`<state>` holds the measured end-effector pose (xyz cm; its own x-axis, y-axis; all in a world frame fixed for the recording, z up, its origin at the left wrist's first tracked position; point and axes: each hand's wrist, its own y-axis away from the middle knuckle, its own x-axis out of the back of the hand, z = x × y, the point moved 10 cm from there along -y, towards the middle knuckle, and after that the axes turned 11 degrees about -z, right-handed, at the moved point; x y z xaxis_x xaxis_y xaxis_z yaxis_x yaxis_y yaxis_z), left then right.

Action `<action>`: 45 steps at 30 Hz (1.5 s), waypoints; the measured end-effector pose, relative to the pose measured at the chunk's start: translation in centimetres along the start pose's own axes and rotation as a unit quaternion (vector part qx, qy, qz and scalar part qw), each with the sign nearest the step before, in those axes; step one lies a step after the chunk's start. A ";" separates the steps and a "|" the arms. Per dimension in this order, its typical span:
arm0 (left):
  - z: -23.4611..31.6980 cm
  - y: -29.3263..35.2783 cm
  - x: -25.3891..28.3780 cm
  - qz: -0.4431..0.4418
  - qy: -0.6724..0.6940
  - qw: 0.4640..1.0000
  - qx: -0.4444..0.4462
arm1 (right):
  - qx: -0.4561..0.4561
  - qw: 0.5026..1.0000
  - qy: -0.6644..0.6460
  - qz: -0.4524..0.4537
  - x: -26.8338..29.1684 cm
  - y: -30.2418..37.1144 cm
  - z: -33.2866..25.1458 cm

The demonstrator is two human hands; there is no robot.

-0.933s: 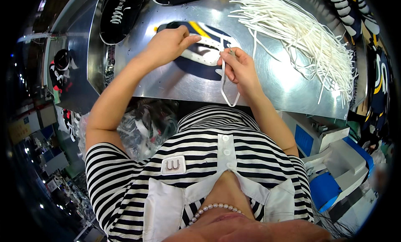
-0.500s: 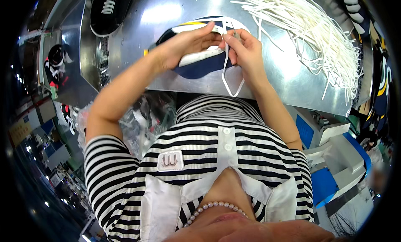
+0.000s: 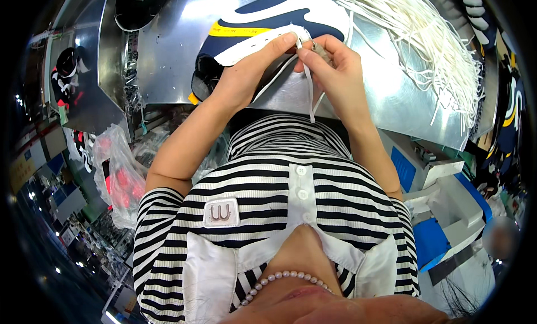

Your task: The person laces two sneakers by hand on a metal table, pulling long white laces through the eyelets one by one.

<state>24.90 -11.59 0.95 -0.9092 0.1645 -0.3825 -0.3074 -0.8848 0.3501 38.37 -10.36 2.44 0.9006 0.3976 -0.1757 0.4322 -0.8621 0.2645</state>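
A navy, white and yellow shoe (image 3: 305, 23) lies tilted on its side on the metal table, its white eyelet strip facing me. My left hand (image 3: 254, 69) is closed on that strip, thumb on top near the front eyelets; its other fingers are hidden behind the shoe. In a pinch between thumb and forefinger, my right hand (image 3: 338, 69) has a white shoelace (image 3: 310, 95) close to the same eyelets. The lace's ends hang toward me over the table edge. A small greyish piece (image 3: 323, 53) shows among my right fingers; its kind is unclear.
A heap of loose white laces (image 3: 417, 50) covers the right of the metal table (image 3: 168, 72). A black shoe (image 3: 141, 8) stands at the far left. Below the table edge hang clear plastic bags (image 3: 120, 178), and a grey and blue machine (image 3: 442, 212) stands at right.
The shoe has been turned so its outer side and yellow band now show. My left hand has shifted right along it, and the lace loop at the right hand has shrunk to hanging ends.
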 end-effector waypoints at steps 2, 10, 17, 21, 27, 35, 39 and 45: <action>1.0 0.4 -0.4 0.028 -0.050 0.998 -0.040 | 0.006 0.998 0.060 -0.004 0.0 0.3 -0.1; 1.5 0.9 -0.2 0.046 -0.154 0.984 -0.079 | 0.106 0.986 0.127 0.000 0.2 1.5 -1.6; 1.4 1.0 0.2 0.044 -0.178 0.981 -0.058 | 0.122 0.973 0.193 -0.012 0.1 1.1 -2.0; 3.0 1.2 -0.8 0.041 -0.319 0.940 -0.111 | 0.115 0.962 0.247 -0.022 0.2 0.4 -2.9; 3.0 2.2 -4.5 -0.011 -0.689 0.685 -0.237 | 0.075 0.923 0.371 -0.068 -0.8 -2.6 -3.8; 0.6 -0.4 3.8 -0.024 -0.008 0.999 -0.032 | 0.046 0.890 0.448 0.068 5.0 0.8 -6.9; 3.3 -1.4 2.8 -0.005 -0.180 0.981 -0.070 | 0.006 0.992 0.120 0.030 4.3 -2.8 -1.6; 1.7 -0.9 3.9 -0.076 -0.145 0.985 0.047 | 0.015 0.994 0.020 0.110 5.8 -5.3 0.4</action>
<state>21.12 -9.37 0.56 -0.8884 0.4219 -0.1810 -0.4587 -0.7984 0.3901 41.27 -3.56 -0.39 0.9744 0.2103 -0.0794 0.2239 -0.9382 0.2639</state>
